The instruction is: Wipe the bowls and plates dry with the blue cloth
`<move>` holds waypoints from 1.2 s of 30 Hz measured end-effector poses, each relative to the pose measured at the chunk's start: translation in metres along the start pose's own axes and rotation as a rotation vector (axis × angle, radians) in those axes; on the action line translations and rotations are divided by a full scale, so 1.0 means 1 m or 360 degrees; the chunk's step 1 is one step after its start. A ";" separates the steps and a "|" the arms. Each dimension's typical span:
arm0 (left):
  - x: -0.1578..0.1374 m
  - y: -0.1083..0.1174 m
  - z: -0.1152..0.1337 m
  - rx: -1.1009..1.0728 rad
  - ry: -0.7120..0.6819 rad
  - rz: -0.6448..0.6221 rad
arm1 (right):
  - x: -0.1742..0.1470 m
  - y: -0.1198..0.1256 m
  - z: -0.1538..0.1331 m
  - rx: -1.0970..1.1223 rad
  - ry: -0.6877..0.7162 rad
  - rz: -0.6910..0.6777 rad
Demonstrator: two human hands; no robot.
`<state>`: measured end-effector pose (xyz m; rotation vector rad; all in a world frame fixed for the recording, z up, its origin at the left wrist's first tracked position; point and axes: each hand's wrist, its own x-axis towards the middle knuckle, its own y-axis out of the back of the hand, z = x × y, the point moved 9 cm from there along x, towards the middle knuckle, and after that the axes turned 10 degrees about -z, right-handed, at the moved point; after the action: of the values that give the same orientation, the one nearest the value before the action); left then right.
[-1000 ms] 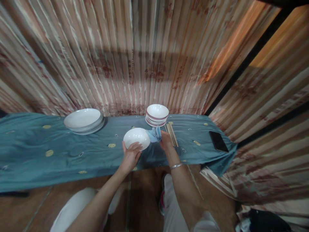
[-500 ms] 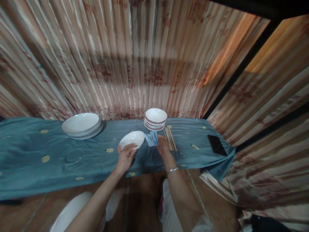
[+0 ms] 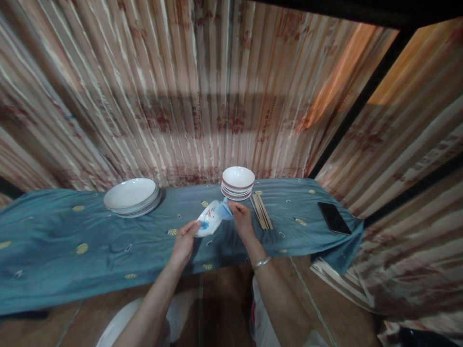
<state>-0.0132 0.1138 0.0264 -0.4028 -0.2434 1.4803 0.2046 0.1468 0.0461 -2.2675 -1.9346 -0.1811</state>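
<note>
My left hand (image 3: 184,241) grips the near-left side of a white bowl (image 3: 211,219), its thumb on the surface. The bowl is tipped over, and a blue and brown printed pattern shows on it. My right hand (image 3: 240,217), with a silver bangle at the wrist, is closed on a light blue cloth (image 3: 226,210). The cloth lies against the bowl's right side. Both hands are above the table. Just behind the cloth stands a stack of small white bowls (image 3: 238,179) with red rims. Several wooden chopsticks (image 3: 262,212) lie right of my right hand.
A teal patterned cloth (image 3: 108,250) covers the long table. At its left stands a stack of large white plates or shallow bowls (image 3: 132,195). A black phone (image 3: 333,218) lies near the right end. Behind the table hangs a striped curtain (image 3: 173,96), with a dark metal post (image 3: 356,108) at the right.
The bowl has been turned from facing up to tipped over, so its patterned surface shows. The cloth has come against it. The whole view has shifted slightly.
</note>
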 end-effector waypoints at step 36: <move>-0.001 0.042 -0.010 -0.0550 0.0041 0.0048 | -0.051 -0.119 -0.055 -0.1216 0.0845 -0.0510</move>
<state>-0.0482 0.1133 0.0003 -0.7048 -0.4778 1.4631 0.0798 0.1052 0.0954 -1.8907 -2.0948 -1.6109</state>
